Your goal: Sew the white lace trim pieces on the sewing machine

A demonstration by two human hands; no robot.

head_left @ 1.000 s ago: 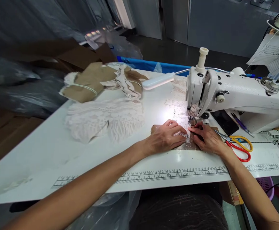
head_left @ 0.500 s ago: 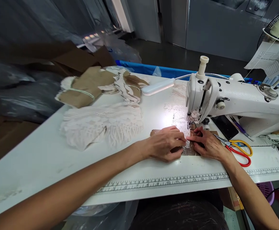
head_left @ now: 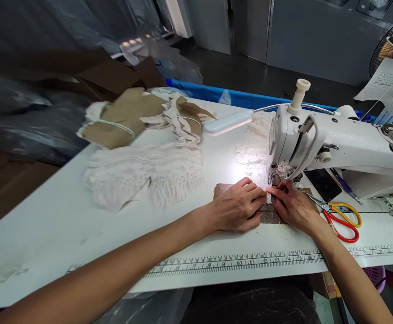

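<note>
- Two bare hands meet at a strip of white openwork lace [head_left: 259,176], by the needle of a white metal sewing machine [head_left: 354,139]; the left hand [head_left: 238,204] has bent fingers, the right hand [head_left: 294,207] an outstretched index finger, fingertips at the lace. Whether either pinches it or only presses, I cannot tell.
- Under both hands lies a brown, taped flat panel [head_left: 272,215], set on a glossy white tabletop [head_left: 64,234]; a printed black ruler scale [head_left: 223,266] runs along the edge nearer the body, below the hands.
- Just right of the right hand are scissors with one yellow and one red handle [head_left: 327,208]; beyond them, a black phone [head_left: 323,184] and a purple pen [head_left: 343,183].
- Left of and beyond the left hand spreads a heap of white lace pieces [head_left: 142,173].
- Well beyond both hands, a dark floor [head_left: 216,63] meets flat grey panels [head_left: 307,49].
- Below the tabletop, past the right forearm, sits a purple perforated plastic basket [head_left: 374,275], contents hidden.
- Behind the heap, a brown paper wrapping [head_left: 125,117], tied with a pale band, has white lace showing at its end.
- Far left of the hands are brown cardboard boxes [head_left: 111,78] and grey plastic bags [head_left: 47,126]; their contents are unclear.
</note>
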